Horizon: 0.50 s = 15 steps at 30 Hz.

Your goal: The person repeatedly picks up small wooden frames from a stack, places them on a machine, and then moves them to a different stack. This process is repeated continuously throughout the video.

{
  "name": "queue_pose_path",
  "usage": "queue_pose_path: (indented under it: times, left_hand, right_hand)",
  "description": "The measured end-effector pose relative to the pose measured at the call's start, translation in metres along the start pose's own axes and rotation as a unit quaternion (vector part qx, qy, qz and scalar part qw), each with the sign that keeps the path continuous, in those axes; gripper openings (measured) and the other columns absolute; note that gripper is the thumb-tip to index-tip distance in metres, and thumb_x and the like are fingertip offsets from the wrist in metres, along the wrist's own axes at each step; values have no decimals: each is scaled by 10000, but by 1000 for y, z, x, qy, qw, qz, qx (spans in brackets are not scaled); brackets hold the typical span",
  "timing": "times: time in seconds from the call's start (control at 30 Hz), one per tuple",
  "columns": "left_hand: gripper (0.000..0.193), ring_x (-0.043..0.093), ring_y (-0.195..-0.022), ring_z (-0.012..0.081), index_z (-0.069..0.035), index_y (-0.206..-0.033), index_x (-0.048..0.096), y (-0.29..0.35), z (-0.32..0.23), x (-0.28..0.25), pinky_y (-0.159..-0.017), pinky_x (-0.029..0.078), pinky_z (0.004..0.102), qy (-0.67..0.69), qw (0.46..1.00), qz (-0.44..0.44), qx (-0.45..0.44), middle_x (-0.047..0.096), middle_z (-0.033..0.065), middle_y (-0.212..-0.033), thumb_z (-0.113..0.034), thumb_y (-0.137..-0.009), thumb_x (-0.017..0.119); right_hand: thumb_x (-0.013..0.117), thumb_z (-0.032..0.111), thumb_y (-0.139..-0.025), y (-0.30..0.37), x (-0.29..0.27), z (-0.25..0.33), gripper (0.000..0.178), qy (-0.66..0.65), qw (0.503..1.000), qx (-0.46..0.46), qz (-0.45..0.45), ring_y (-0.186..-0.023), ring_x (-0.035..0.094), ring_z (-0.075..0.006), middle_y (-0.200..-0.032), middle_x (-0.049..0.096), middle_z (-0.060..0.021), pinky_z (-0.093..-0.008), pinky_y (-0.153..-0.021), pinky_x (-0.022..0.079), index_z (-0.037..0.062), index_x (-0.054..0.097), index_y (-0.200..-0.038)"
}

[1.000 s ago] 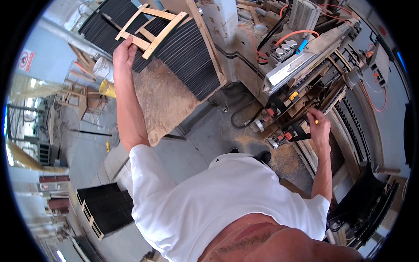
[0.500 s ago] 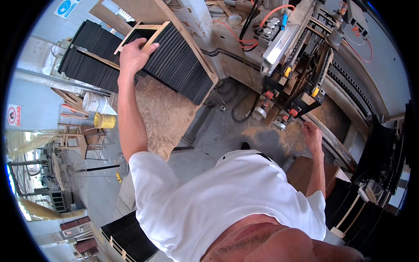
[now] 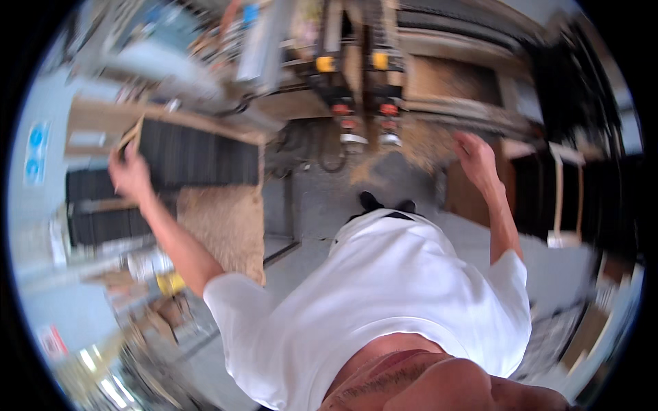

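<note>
The picture is blurred by motion. My left hand [image 3: 130, 175] reaches out to the left and grips the corner of a light wooden frame [image 3: 130, 137], which lies on a black ribbed roller bed [image 3: 195, 154]. My right hand [image 3: 476, 157] is raised on the right, fingers loosely apart and holding nothing. It hangs just in front of the woodworking machine [image 3: 356, 75], beside a brown wooden panel [image 3: 469, 198].
The machine's red and yellow fittings [image 3: 363, 109] hang straight ahead above my black shoes [image 3: 387, 204]. A sawdust-covered mat [image 3: 223, 229] lies on the grey floor to the left. A yellow object [image 3: 168, 282] and clutter sit at lower left; dark racks [image 3: 569, 178] stand at right.
The view has swung right, so the machine is now straight ahead. My right hand has left the machine's controls and hangs free. My left hand stays on the wooden frame.
</note>
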<state>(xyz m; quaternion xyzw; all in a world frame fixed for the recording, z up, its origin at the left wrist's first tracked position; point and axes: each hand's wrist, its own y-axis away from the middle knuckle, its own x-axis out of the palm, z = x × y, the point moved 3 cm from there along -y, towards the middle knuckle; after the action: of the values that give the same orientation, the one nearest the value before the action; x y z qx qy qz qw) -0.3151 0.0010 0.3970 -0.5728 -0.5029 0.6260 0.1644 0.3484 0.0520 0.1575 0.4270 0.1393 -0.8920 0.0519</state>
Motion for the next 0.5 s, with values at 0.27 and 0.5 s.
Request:
queue_pose_path:
  times: [0.27,0.5]
  left_hand:
    - [103,630,-787,175,7,-916,645,215,-206,18,-720,517,284,422,899,118,-24,657,76,-872,-56,-931,565]
    - [204,665,-862,149,49,-1084,632,317,-328,89,-777,529,254,585,690,413,-108,684,102,-962,-83,-930,612]
  right_hand:
    - [705,145,-804,79,-166,-15,259,277,938,87,-191,-1153,551,-304,-1233,614,-97,-399,-955,450,85,664,-1053]
    - [695,178,-819,135,-184,-81,265,254,902,304,-173,-1043,587,-329,-1080,648,-121,-420,-871,470,71,639,-1055]
